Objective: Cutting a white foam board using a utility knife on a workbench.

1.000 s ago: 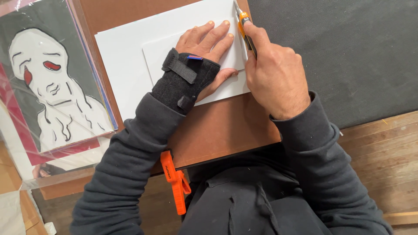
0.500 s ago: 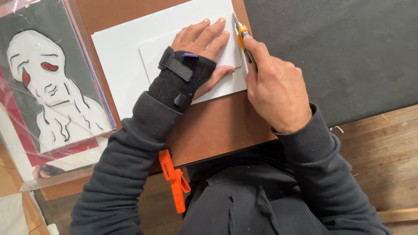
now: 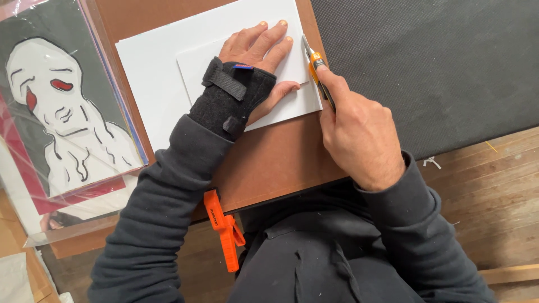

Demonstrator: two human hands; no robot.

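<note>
White card (image 3: 292, 70) is lying on a larger white sheet (image 3: 151, 73) over the brown board (image 3: 269, 163); the braced left hand (image 3: 252, 62) is pressing flat, pinning it, while the right hand (image 3: 359, 134) is gripping an orange utility knife (image 3: 315, 70) along its right edge.

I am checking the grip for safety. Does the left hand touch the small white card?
Touching. The head view shows the left hand, in a black brace, lying flat on the small white card, fingers spread, no gap, while the right hand holds the knife.
</note>
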